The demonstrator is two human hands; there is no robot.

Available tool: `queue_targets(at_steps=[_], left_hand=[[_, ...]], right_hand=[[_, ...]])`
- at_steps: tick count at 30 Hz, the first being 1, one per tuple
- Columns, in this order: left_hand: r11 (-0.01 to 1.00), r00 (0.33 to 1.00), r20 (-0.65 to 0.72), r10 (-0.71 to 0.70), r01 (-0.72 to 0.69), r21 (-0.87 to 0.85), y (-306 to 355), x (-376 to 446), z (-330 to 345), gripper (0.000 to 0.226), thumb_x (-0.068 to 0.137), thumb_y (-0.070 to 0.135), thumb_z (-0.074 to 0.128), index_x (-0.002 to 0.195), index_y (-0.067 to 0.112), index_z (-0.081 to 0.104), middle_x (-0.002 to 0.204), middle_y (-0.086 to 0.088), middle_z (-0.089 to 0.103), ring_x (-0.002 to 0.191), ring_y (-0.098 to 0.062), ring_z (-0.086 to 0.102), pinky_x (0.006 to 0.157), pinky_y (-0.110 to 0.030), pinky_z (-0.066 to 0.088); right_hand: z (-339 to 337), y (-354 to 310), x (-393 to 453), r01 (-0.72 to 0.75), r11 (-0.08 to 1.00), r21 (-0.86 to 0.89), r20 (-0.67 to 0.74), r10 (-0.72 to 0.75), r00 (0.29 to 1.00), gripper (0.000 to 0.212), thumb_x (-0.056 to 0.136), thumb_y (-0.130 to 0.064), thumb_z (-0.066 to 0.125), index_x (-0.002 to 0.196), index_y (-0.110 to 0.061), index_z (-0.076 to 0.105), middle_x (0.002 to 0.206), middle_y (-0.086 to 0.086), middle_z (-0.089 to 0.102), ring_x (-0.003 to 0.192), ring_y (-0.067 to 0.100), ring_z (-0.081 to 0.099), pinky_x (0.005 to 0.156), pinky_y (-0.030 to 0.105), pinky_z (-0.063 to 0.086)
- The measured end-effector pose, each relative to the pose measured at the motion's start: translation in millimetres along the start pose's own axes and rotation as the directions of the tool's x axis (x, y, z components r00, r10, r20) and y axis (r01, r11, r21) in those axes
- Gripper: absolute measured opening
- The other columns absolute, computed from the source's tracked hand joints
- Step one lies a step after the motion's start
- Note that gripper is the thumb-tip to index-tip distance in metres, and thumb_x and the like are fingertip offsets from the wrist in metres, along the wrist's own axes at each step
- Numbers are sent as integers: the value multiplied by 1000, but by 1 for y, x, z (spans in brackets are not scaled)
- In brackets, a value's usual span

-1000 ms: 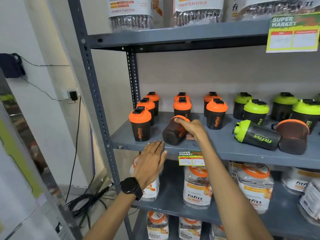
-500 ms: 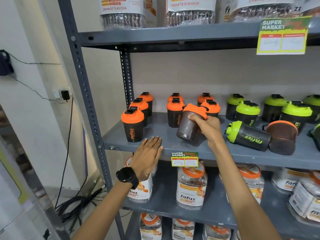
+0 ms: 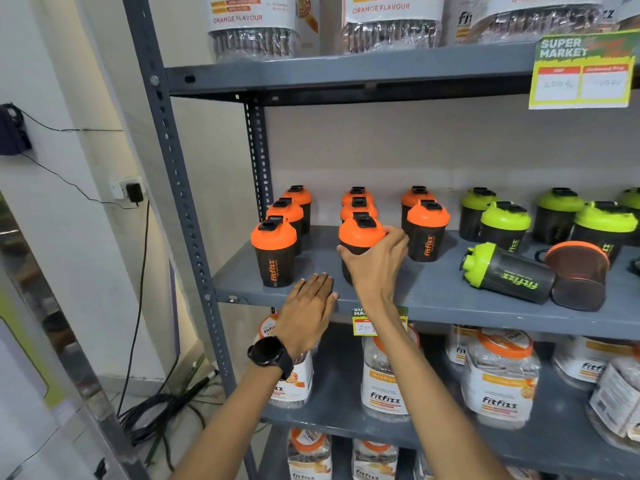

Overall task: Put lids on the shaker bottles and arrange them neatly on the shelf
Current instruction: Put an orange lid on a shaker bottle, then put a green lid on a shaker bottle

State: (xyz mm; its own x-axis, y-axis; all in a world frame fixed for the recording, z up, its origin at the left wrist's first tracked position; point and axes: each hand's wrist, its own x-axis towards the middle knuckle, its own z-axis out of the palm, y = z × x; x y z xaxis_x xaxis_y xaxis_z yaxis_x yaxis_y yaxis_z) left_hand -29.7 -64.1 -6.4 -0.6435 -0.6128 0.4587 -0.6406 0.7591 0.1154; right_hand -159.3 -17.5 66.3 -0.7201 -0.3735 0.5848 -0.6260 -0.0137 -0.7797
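Head view: right hand [image 3: 375, 259], fingers clamped on orange-lidded shaker [image 3: 360, 237], aligns it upright in column; left hand [image 3: 308, 306], fingers together, braces shelf [image 3: 433, 292].

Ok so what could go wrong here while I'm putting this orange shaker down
1. The right hand holds the orange shaker close to the upright orange one beside it; pulling the hand away could knock that over.
2. The green shaker lies on its side near the shelf front; a bump might roll it off.
3. The lidless bottle beside it also lies tipped and could be nudged forward.
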Motion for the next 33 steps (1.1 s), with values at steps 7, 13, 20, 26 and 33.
queue_targets(at_steps=[7, 13, 20, 26, 33], left_hand=[[1000, 999, -37, -7, 7, 0, -2, 1, 5, 61, 102, 41, 13, 147, 10, 41, 153, -9, 45, 145, -22, 35, 121, -38, 18], [999, 997, -79, -21, 24, 34, 0, -1, 11, 58, 103, 39, 16, 144, 10, 45, 149, -10, 50, 141, -23, 40, 122, -41, 21], [998, 990, -134, -52, 57, 32, 24, -21, 9, 52, 105, 34, 23, 143, 7, 46, 150, -13, 48, 142, -27, 39, 123, -42, 19], [999, 988, -153, -14, 18, 29, 77, -32, 15, 51, 105, 33, 23, 145, 8, 44, 151, -11, 47, 143, -25, 38, 123, -42, 22], [999, 993, -109, 40, -39, 5, 144, -11, 27, 50, 105, 34, 26, 144, 9, 46, 150, -11, 49, 143, -26, 39, 122, -43, 25]], right_hand=[[23, 3, -4, 9, 996, -86, -53, -14, 998, 93, 57, -41, 93, 126, -8, 40, 126, 14, 45, 119, 30, 49, 94, 41, 53], [20, 4, -9, 7, 995, -103, -18, -9, 1000, 101, 57, -50, 91, 133, -9, 37, 131, 16, 44, 121, 29, 48, 95, 39, 51], [-43, 36, -41, 93, 984, 154, -17, -91, 996, 50, 91, -42, 66, 125, -11, 45, 123, 9, 48, 109, 21, 54, 92, 37, 50], [-119, 75, -19, 173, 985, 14, -46, -173, 984, 22, 91, -13, 65, 110, -7, 57, 109, 9, 56, 89, 10, 50, 82, 24, 45], [-184, 98, 65, 292, 931, -221, 143, -266, 953, 22, 87, -15, 65, 108, -13, 58, 111, 10, 53, 106, 31, 54, 90, 37, 44]])
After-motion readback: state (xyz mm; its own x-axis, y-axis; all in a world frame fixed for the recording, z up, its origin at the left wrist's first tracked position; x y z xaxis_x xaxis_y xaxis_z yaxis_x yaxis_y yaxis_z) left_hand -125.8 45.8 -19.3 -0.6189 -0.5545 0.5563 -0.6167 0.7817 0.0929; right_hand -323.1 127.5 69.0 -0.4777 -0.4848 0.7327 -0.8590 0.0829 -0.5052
